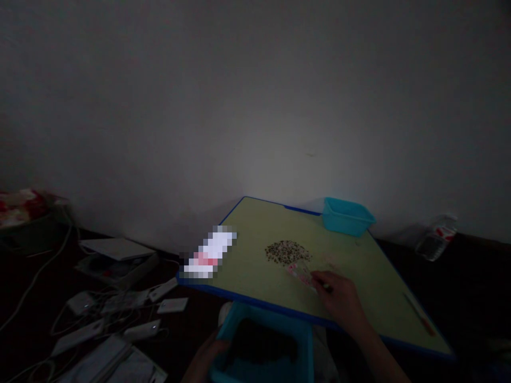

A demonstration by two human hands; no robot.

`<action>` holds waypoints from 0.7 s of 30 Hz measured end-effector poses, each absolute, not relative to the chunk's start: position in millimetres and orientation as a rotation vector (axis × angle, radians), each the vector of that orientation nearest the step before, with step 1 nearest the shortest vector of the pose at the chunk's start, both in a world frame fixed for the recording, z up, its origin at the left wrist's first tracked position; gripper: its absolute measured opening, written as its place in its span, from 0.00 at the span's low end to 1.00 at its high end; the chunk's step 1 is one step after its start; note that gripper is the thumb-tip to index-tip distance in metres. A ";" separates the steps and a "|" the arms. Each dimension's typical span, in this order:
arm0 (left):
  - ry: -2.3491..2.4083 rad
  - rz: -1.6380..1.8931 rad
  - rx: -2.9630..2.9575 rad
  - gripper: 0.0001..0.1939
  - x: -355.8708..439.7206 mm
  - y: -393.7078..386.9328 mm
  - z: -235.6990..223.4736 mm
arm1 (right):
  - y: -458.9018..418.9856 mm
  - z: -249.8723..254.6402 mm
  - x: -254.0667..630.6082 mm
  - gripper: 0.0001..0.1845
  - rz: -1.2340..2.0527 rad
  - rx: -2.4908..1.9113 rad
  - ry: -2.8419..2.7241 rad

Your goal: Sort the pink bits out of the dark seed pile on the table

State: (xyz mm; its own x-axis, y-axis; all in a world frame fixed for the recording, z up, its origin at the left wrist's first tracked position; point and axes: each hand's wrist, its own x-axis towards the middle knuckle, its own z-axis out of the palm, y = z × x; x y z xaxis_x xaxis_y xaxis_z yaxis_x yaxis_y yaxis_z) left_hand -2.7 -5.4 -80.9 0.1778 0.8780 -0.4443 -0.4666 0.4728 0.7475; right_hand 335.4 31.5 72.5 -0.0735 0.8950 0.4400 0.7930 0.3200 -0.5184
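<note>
On the pale yellow tabletop (243, 250) lies a loose pile of mixed black and white seeds or beans (287, 252); their kind is too small to tell. My right hand (339, 295) is closed around a thin, see-through piece of plastic with pink print (299, 272), whose far end reaches the near edge of the pile. A short dark piece shows by those fingers. Below the table's front edge, my left hand (211, 351) grips the left side of a blue plastic basin (306, 346). Dark contents, too dim to identify, fill the basin's bottom.
Another blue basin (349, 217) stands at the table's back right corner. A blurred bright screen (211, 252) lies at the left edge. A thin tool with a reddish handle (425, 322) rests at right. Chargers and cables (115, 308) clutter the left floor; a plastic bottle (437, 238) is at far right.
</note>
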 end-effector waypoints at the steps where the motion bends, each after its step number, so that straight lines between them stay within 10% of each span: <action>1: 0.969 1.016 0.493 0.25 -1.8 -6.0 -78.9 | 31.8 72.1 335.2 0.16 0.174 -1.497 -1.885; 21: 0.985 1.005 0.489 0.28 1.6 -7.4 -77.4 | 28.2 68.9 341.6 0.18 -0.015 -1.509 -1.867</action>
State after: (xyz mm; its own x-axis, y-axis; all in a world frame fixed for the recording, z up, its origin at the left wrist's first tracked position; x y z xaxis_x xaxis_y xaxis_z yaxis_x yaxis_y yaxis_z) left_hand 1.6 -7.4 -77.4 0.1798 0.8719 -0.4554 -0.4727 0.4826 0.7373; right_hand 341.6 28.2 68.9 -0.0508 0.8453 0.5318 0.8540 0.3129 -0.4157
